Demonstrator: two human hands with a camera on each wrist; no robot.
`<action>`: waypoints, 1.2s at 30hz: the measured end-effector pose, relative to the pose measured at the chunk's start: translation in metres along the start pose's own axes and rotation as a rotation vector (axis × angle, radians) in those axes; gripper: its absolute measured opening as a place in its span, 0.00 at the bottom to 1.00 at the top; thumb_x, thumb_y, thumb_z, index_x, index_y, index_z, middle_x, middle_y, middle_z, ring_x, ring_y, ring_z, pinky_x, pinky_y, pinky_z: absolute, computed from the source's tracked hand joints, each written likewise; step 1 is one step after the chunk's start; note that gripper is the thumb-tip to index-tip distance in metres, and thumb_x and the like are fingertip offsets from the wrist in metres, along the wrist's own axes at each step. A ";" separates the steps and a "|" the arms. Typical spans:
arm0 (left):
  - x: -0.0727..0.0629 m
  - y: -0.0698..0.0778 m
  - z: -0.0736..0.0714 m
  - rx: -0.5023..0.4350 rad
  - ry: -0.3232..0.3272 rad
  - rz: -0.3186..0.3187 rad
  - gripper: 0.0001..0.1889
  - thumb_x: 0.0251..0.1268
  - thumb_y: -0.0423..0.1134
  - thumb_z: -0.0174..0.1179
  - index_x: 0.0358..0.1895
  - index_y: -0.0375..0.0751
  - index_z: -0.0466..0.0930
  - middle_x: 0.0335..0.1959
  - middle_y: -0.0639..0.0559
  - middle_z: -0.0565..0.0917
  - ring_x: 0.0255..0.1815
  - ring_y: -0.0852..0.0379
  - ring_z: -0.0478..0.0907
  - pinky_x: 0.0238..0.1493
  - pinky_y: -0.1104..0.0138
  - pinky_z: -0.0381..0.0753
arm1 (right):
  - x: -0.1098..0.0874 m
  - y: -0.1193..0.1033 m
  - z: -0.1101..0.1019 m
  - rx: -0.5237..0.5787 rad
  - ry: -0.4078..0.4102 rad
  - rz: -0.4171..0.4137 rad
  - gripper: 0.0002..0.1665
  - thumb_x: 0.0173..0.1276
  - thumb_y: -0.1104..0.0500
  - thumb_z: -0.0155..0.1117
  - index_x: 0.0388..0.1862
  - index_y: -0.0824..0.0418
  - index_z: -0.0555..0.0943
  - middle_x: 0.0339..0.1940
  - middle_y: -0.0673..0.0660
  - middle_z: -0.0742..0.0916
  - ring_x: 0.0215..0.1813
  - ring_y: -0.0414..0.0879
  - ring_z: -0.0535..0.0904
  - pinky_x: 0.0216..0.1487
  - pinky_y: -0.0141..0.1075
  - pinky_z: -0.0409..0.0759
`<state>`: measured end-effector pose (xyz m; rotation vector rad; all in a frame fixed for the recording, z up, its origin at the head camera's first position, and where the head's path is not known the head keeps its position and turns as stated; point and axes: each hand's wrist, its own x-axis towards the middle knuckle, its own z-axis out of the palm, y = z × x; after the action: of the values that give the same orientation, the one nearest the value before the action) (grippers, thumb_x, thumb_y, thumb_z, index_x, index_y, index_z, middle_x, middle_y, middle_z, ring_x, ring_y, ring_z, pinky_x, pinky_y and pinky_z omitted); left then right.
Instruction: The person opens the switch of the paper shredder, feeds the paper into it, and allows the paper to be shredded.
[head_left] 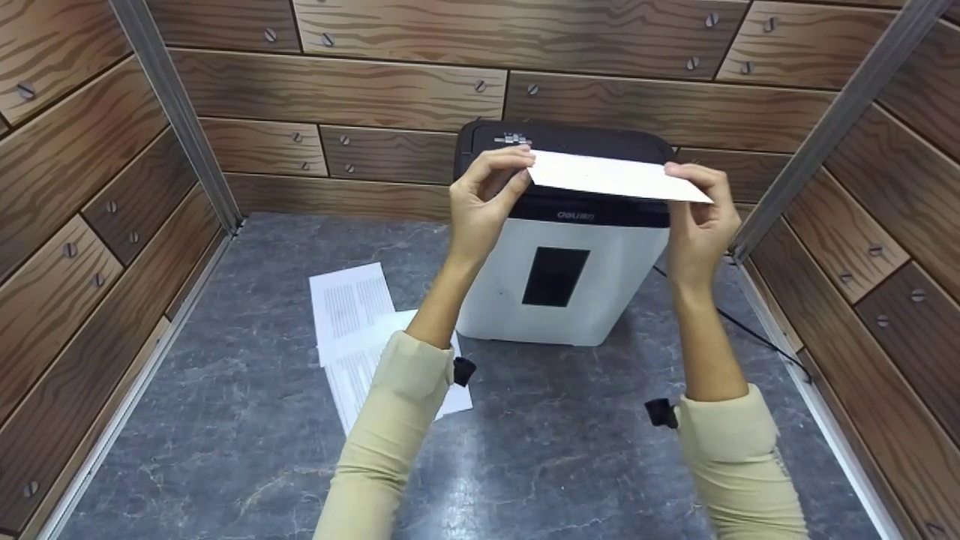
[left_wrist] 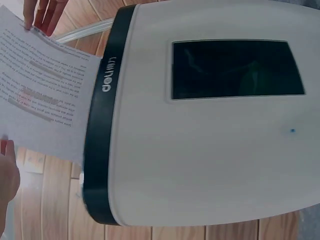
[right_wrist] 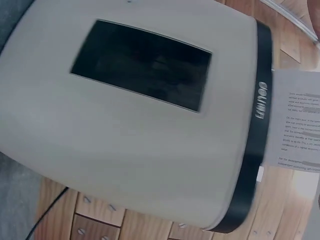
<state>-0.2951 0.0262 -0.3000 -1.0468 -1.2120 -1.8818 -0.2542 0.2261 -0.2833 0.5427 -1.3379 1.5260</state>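
A sheet of paper (head_left: 600,177) is held up, steeply foreshortened, over the dark top of a white Deli shredder (head_left: 480,300). My left hand (head_left: 486,195) pinches its left edge between thumb and fingers. At the right edge, my right hand (head_left: 705,217) grips the sheet, thumb below and fingers above. Printed text shows on the paper (left_wrist: 40,95) in the left wrist view, where my left hand (left_wrist: 7,172) and right hand (left_wrist: 47,15) appear at its two sides. The shredder's slot is hidden behind the sheet.
Several printed sheets (head_left: 345,300) lie overlapping on the dark marbled floor (head_left: 225,390), left of the shredder. A black cord (head_left: 757,337) runs from behind it toward the right wall. Wood-patterned panels (head_left: 360,90) enclose the back and both sides.
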 end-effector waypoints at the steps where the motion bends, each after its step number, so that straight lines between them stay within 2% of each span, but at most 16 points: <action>1: -0.001 -0.002 0.000 0.001 0.011 -0.020 0.05 0.53 0.14 0.55 0.34 0.15 0.73 0.39 0.34 0.78 0.50 0.35 0.72 0.56 0.51 0.70 | 0.000 0.002 0.000 -0.013 -0.003 0.009 0.04 0.57 0.78 0.59 0.32 0.78 0.78 0.34 0.64 0.82 0.43 0.52 0.76 0.48 0.38 0.75; 5: -0.001 0.002 0.002 0.015 0.027 -0.073 0.05 0.53 0.14 0.54 0.35 0.14 0.73 0.39 0.30 0.77 0.50 0.35 0.72 0.55 0.51 0.70 | 0.000 0.007 0.000 -0.103 -0.007 0.016 0.05 0.58 0.75 0.61 0.34 0.77 0.78 0.34 0.62 0.83 0.42 0.49 0.76 0.45 0.34 0.75; 8: -0.001 0.007 0.004 0.022 0.033 -0.095 0.06 0.53 0.13 0.54 0.35 0.14 0.72 0.39 0.28 0.77 0.50 0.35 0.72 0.56 0.52 0.70 | 0.001 0.009 -0.001 -0.137 -0.019 0.024 0.14 0.60 0.63 0.65 0.35 0.76 0.78 0.35 0.61 0.83 0.41 0.46 0.77 0.43 0.32 0.75; 11: -0.002 0.009 0.005 0.023 0.046 -0.115 0.06 0.53 0.14 0.54 0.35 0.13 0.72 0.39 0.28 0.77 0.50 0.35 0.72 0.56 0.53 0.70 | 0.000 0.011 -0.002 -0.122 -0.033 0.037 0.25 0.56 0.53 0.67 0.36 0.76 0.78 0.35 0.61 0.84 0.39 0.45 0.77 0.41 0.30 0.74; 14: -0.004 0.008 0.005 0.023 0.055 -0.138 0.06 0.55 0.15 0.54 0.36 0.14 0.72 0.40 0.31 0.78 0.51 0.38 0.72 0.57 0.56 0.70 | -0.001 0.014 -0.003 -0.118 -0.041 0.046 0.27 0.56 0.50 0.66 0.37 0.75 0.79 0.36 0.60 0.84 0.39 0.44 0.77 0.40 0.30 0.72; 17: -0.006 0.007 0.006 0.034 0.068 -0.171 0.07 0.56 0.16 0.54 0.38 0.14 0.72 0.40 0.31 0.78 0.52 0.40 0.73 0.57 0.57 0.70 | -0.002 0.018 -0.005 -0.138 -0.056 0.042 0.21 0.60 0.55 0.65 0.37 0.75 0.79 0.37 0.60 0.84 0.40 0.44 0.77 0.42 0.30 0.72; 19: -0.007 0.006 0.006 0.061 0.076 -0.198 0.08 0.57 0.18 0.55 0.39 0.14 0.73 0.40 0.31 0.78 0.52 0.43 0.74 0.57 0.59 0.70 | -0.003 0.022 -0.006 -0.147 -0.071 0.043 0.20 0.61 0.56 0.63 0.38 0.76 0.78 0.37 0.61 0.84 0.41 0.44 0.77 0.44 0.31 0.72; 24: -0.011 -0.015 0.000 0.149 0.065 -0.269 0.10 0.58 0.24 0.58 0.42 0.20 0.76 0.43 0.35 0.80 0.52 0.54 0.75 0.58 0.64 0.68 | -0.007 0.031 -0.009 -0.240 -0.121 0.056 0.19 0.62 0.59 0.61 0.39 0.77 0.78 0.38 0.64 0.83 0.46 0.46 0.78 0.51 0.35 0.72; 25: -0.012 -0.021 -0.002 0.171 0.059 -0.278 0.10 0.59 0.25 0.59 0.43 0.21 0.77 0.44 0.37 0.80 0.52 0.56 0.75 0.59 0.65 0.68 | -0.007 0.032 -0.009 -0.268 -0.128 0.064 0.16 0.62 0.62 0.60 0.39 0.77 0.78 0.39 0.65 0.83 0.47 0.47 0.78 0.52 0.35 0.72; 28: -0.014 -0.027 -0.006 0.290 0.035 -0.296 0.11 0.61 0.30 0.59 0.45 0.27 0.79 0.45 0.42 0.81 0.52 0.61 0.74 0.57 0.68 0.69 | -0.008 0.033 -0.010 -0.341 -0.152 0.074 0.09 0.62 0.70 0.59 0.38 0.78 0.79 0.40 0.67 0.83 0.50 0.51 0.78 0.54 0.37 0.72; 32: -0.017 -0.027 -0.009 0.499 0.004 -0.299 0.13 0.62 0.37 0.60 0.48 0.35 0.81 0.47 0.48 0.82 0.51 0.67 0.74 0.52 0.73 0.71 | -0.008 0.033 -0.010 -0.417 -0.175 0.072 0.08 0.62 0.72 0.58 0.38 0.77 0.80 0.41 0.69 0.83 0.51 0.55 0.77 0.56 0.36 0.72; 34: -0.019 -0.027 -0.010 0.556 -0.008 -0.302 0.14 0.62 0.39 0.60 0.49 0.37 0.81 0.47 0.50 0.81 0.51 0.68 0.73 0.51 0.74 0.70 | -0.007 0.032 -0.010 -0.451 -0.179 0.067 0.08 0.62 0.72 0.58 0.39 0.76 0.81 0.41 0.68 0.83 0.51 0.56 0.77 0.56 0.35 0.71; 36: -0.020 -0.027 -0.011 0.568 -0.018 -0.306 0.15 0.62 0.39 0.59 0.50 0.37 0.80 0.48 0.50 0.81 0.52 0.68 0.73 0.52 0.75 0.70 | -0.007 0.033 -0.010 -0.471 -0.183 0.057 0.08 0.62 0.72 0.58 0.39 0.76 0.81 0.41 0.67 0.83 0.51 0.57 0.77 0.56 0.35 0.71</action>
<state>-0.3118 0.0280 -0.3308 -0.5917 -1.8561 -1.5800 -0.2776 0.2365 -0.3081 0.3499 -1.7996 1.1659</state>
